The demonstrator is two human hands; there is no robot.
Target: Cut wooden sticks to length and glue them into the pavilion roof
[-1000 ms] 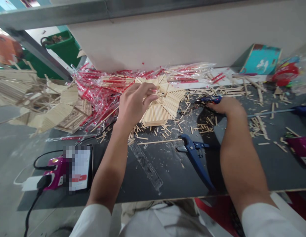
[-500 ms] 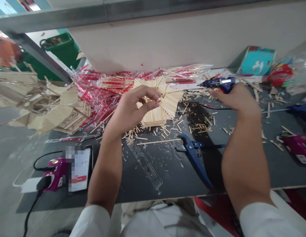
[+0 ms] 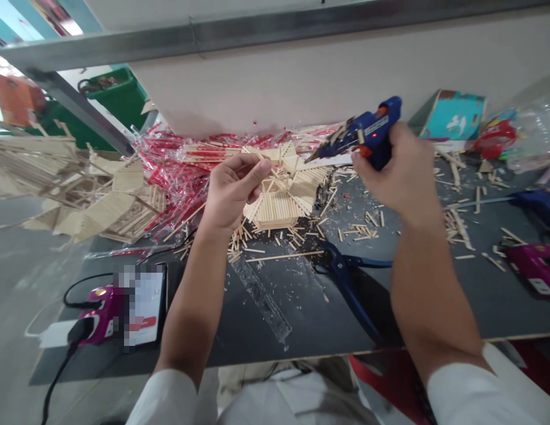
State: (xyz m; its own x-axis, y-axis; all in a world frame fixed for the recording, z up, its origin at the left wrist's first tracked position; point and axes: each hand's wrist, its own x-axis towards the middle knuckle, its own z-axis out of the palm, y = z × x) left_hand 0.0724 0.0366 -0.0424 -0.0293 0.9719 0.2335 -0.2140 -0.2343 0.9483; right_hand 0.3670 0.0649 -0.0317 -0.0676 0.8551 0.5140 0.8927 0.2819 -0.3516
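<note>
My right hand (image 3: 403,171) grips a blue hot glue gun (image 3: 372,136), lifted above the table with its nozzle tilted down to the left. A small red light glows on its body. The nozzle tip is apart from my left hand (image 3: 239,189), whose thumb and fingertips pinch a short wooden stick (image 3: 273,172). Beneath and just beyond that hand lies a flared model made of thin wooden sticks (image 3: 279,211), partly hidden by my fingers. Nearer to me, a blue-handled cutter (image 3: 345,283) rests on the table beside a long wooden stick (image 3: 287,256) and a clear ruler (image 3: 261,301).
Red-and-clear plastic wrappers (image 3: 168,159) with sticks lie behind. A larger stick structure (image 3: 110,206) stands at the left. A phone (image 3: 148,307) and a purple power adapter (image 3: 101,313) sit front left, another purple adapter (image 3: 534,265) at the right. Stick offcuts litter the dark table (image 3: 310,330).
My right hand has raised the glue gun off the back of the table and brought it leftward, nearer the model. My left hand has shifted slightly left, still pinching.
</note>
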